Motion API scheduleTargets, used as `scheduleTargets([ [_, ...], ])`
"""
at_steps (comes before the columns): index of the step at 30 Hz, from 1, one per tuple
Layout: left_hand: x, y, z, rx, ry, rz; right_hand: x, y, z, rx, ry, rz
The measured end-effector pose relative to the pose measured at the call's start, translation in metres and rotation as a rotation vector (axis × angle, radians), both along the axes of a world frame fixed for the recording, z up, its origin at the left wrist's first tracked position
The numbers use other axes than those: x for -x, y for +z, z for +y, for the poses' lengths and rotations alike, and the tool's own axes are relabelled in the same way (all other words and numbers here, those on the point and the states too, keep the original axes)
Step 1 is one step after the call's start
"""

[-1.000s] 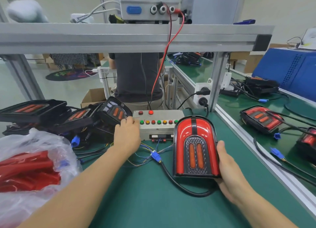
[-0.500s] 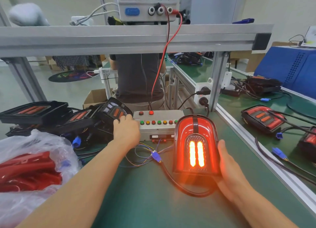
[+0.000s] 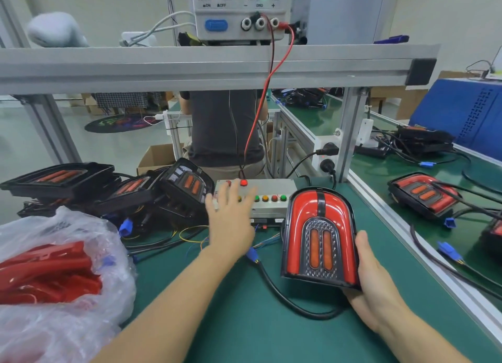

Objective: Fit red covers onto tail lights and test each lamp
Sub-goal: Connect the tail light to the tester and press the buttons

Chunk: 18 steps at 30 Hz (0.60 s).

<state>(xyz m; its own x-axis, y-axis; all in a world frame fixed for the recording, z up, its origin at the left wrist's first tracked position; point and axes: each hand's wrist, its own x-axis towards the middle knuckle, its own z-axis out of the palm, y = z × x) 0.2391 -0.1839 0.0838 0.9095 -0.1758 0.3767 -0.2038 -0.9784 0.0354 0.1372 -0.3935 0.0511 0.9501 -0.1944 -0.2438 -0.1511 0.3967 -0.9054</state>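
power box (image 3: 239,11) reads COARSE, FINE, ON, OFF, GND | tail light (image 3: 320,237) now dark | left hand (image 3: 231,221) fingers spread over button box (image 3: 271,191), moved right | right hand (image 3: 372,278) grips tail light

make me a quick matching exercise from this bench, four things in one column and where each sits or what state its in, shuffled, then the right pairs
Things
1. tail light
2. left hand
3. plastic bag
4. power supply

Places or states
A. on the upper shelf, green indicator lit
B. at the left edge of the bench, holding red covers
C. fingers spread over the button box
D. propped up, held at its edge by the right hand, unlit

Pairs: 1-D, 2-C, 3-B, 4-A
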Motion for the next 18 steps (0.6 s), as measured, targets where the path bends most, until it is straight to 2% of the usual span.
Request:
scheduleTargets([
  [4, -0.004, 0.002, -0.041, 0.093, -0.090, 0.260, 0.004, -0.002, -0.001, -0.012, -0.004, -0.011],
  [6, -0.007, 0.000, -0.052, 0.096, -0.085, 0.314, 0.005, -0.001, -0.002, -0.020, -0.013, -0.015],
  [14, -0.009, -0.009, -0.061, 0.119, 0.064, 0.258, 0.006, 0.000, -0.001, -0.010, 0.009, 0.008],
  [18, -0.008, -0.006, -0.063, 0.141, 0.098, 0.306, 0.006, 0.000, -0.001, -0.033, -0.009, 0.009],
])
